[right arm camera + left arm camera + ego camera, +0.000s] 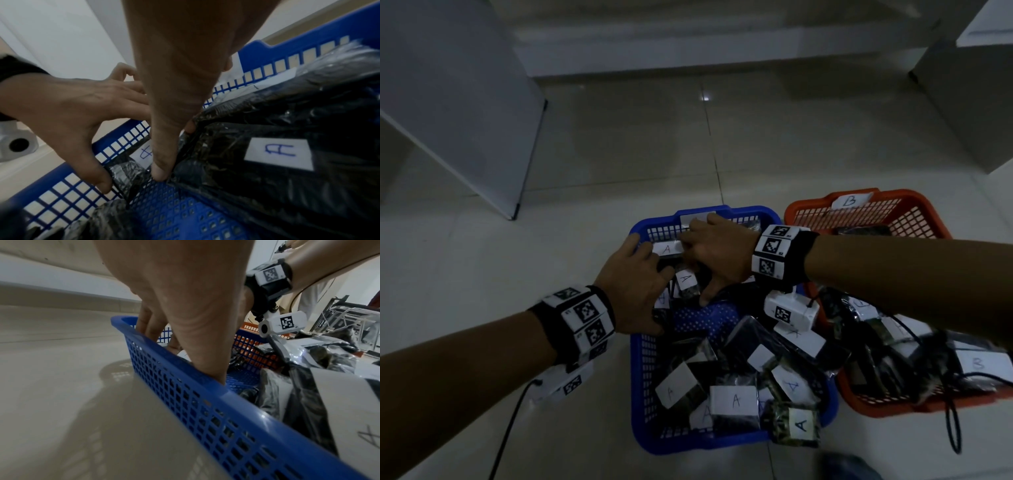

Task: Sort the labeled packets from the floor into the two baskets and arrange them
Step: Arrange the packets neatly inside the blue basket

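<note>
with both hands down at the twelve o'clock end of the blue basket [643,394], left hand [633,291] and right hand [717,255] seemingly each with a narrow grip pinching a dark packet [267,162], stand the a packets in rows, labels up.

Left hand [635,286] fingertips hidden among packets. Orange basket [914,209] partly covered by the right forearm; its near contents blurred.
</note>
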A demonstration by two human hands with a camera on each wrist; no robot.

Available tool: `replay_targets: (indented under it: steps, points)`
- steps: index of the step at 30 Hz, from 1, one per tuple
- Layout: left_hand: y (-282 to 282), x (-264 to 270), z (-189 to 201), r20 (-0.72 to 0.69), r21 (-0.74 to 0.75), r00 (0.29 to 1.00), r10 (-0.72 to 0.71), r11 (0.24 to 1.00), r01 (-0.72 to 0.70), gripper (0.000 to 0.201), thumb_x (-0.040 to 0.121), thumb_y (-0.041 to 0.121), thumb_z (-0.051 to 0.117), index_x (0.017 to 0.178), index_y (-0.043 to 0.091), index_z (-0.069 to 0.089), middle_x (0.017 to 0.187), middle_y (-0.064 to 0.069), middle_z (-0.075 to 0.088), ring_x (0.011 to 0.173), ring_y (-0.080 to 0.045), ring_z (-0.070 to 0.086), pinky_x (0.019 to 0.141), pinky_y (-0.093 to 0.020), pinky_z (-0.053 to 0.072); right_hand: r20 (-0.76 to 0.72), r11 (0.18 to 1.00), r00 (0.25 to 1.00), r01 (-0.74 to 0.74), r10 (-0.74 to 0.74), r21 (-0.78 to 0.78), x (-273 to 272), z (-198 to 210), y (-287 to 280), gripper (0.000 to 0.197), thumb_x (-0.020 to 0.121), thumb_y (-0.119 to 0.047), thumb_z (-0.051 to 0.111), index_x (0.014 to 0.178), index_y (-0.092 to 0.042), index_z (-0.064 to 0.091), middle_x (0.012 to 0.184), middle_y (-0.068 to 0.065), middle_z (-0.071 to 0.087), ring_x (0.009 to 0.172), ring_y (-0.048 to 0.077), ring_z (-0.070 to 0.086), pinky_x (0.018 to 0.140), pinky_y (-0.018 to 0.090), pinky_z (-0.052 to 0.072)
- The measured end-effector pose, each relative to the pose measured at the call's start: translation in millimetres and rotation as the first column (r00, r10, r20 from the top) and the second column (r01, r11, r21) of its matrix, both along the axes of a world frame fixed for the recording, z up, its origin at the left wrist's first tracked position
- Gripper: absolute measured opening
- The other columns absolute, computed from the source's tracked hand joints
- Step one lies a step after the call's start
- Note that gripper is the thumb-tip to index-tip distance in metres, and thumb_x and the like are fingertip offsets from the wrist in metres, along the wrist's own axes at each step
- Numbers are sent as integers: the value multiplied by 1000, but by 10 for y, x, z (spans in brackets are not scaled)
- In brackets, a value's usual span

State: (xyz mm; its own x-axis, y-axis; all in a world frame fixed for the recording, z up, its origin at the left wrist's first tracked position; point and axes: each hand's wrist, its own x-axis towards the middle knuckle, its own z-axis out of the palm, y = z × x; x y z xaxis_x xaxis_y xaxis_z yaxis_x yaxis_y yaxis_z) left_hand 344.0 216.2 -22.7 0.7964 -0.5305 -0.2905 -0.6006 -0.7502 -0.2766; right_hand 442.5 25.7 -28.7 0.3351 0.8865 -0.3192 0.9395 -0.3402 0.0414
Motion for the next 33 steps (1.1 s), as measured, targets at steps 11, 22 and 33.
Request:
replay_targets:
  steps: [11,22,33]
  points:
    - [17,-35,176,-10,29,1000,22,999,-22,96,57,93,39,111,17,63,98,-4,65,95,-28,53,106,-49,19,-156,983,980,140,-120,118,53,129,-36,54,77,-73,64,96,-23,68,108,-3,55,98,16,51,81,39,45]
    - [231,2,517,138,-156,974,181,975,-159,88,61,96,37,101,20,58,82,0,64,76,-24,56,89,-45,30,-199,940,940,308,-277,148,358,510,-907,21,96,-29,62,113,-26,73,115,-1,67,102,18,61,85,39,51]
    - [-83,100,651,162,-361,948,273,911,-201,77,59,98,36,90,28,45,78,12,57,74,-17,54,83,-43,31,-568,766,761,556,-313,322,117,670,-736,18,96,-32,65,103,-16,71,99,-3,71,88,11,67,84,36,56]
